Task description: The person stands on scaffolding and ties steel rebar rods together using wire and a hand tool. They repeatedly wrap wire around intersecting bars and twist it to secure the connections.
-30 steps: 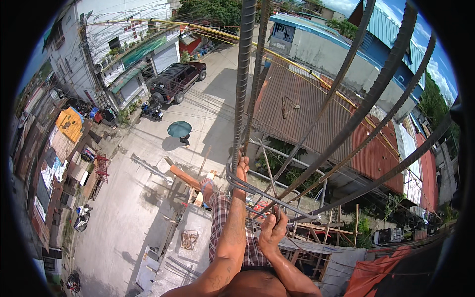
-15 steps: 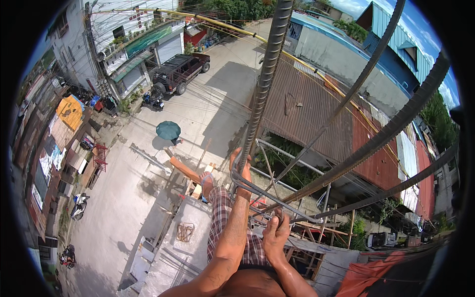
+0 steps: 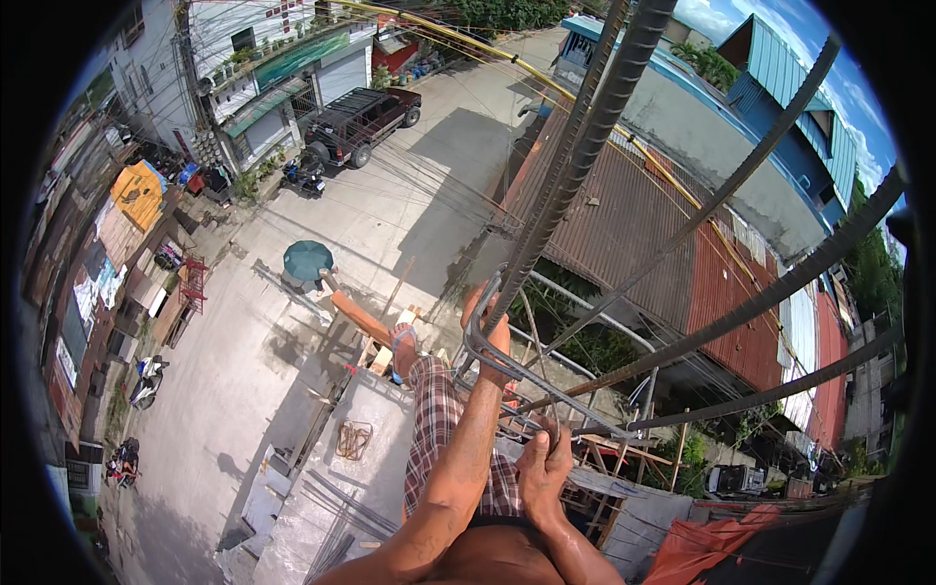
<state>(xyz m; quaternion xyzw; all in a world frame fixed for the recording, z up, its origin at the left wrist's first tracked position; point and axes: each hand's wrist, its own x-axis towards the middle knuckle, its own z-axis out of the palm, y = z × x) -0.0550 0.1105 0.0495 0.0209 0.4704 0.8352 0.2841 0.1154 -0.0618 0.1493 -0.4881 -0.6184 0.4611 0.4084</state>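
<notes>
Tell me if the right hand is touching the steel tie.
Touching. The head view shows the right hand with fingers curled around the bent steel tie.

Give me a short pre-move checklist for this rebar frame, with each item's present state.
1. Left hand gripping the thick ribbed vertical bar: ok.
2. Right hand closed on the thin steel tie: ok.
3. Tie looped around the vertical bar: ok at the left hand; far side cannot tell.
4. Tie wired to the bar: cannot tell.
5. Footing: one leg in plaid shorts shows, foot hidden: cannot tell.
6. Street far below, no harness or line in view: not ok.
</notes>
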